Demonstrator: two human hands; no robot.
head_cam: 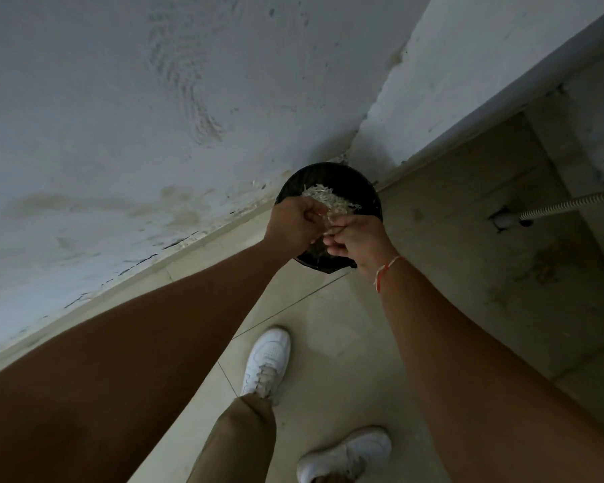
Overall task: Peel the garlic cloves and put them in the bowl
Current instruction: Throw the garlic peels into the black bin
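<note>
Head view looked straight down past two bare forearms to a round black bin [342,176] standing on the floor in the corner where a rough, stained plaster wall [126,109] met pale, smooth floor tiles [332,329]. Inside the bin lay a heap of garlic skins [323,200], thin, whitish and flaky. Both hands hovered just above it, nearly touching. The left hand [295,226] had its fingers curled inward, and the right hand [354,238], with a red-and-white thread bracelet [386,271] at its wrist, was curled likewise; between their fingertips a pale scrap showed, probably skin or a small clove, though the dim light made it hard to tell which.

No peeled cloves and no serving bowl were in view. By my judgement a clove would be small, firm and a little slippery once bared, best pinched at its ends, while the skin would be weightless, brittle and clingy, apt to stick to fingertips. Two white shoes [267,360] and a ribbed metal hose [572,203] completed the scene.
</note>
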